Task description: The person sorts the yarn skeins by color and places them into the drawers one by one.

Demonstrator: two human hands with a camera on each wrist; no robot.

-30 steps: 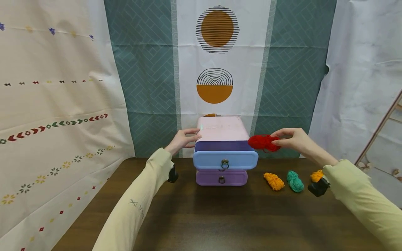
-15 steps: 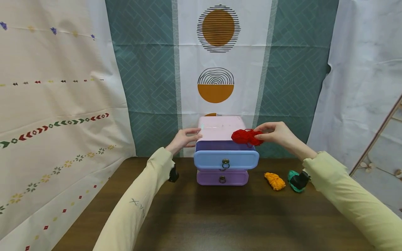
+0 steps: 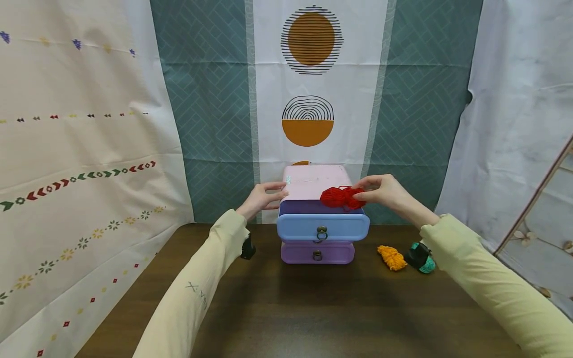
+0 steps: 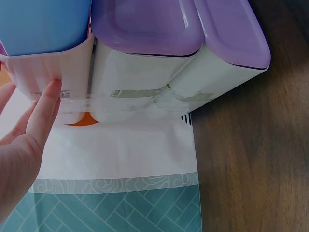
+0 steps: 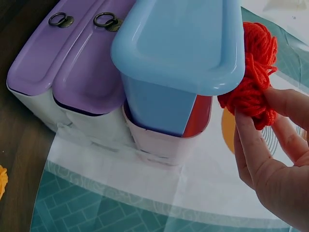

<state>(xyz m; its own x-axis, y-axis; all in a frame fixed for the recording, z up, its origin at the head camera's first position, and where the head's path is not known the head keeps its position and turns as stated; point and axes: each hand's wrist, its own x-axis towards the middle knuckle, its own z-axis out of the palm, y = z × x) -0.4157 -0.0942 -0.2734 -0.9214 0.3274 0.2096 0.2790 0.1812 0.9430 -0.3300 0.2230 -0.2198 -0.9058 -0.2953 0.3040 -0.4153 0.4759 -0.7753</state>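
My right hand (image 3: 380,191) pinches a small red yarn skein (image 3: 337,197) between thumb and fingertips, above the pulled-out light blue drawer (image 3: 344,227). This is the top drawer of a small chest with a pink top (image 3: 315,180). In the right wrist view the red yarn (image 5: 255,77) hangs at the drawer's rim, with the hand (image 5: 280,159) beside it. My left hand (image 3: 264,198) rests its fairly straight fingers against the chest's left side; the left wrist view has a fingertip (image 4: 54,87) touching the pink casing. Below the blue drawer sit two purple drawers (image 5: 91,72) with ring pulls, both pushed in.
On the dark wooden table (image 3: 304,308), right of the chest, lie an orange yarn skein (image 3: 392,257) and a teal one (image 3: 428,265), partly hidden by the right wrist's black camera (image 3: 417,254). A patterned curtain (image 3: 219,124) hangs right behind the chest.
My right hand has moved left with the red yarn, from beside the chest to over the blue drawer. My left hand stays at the chest's side.
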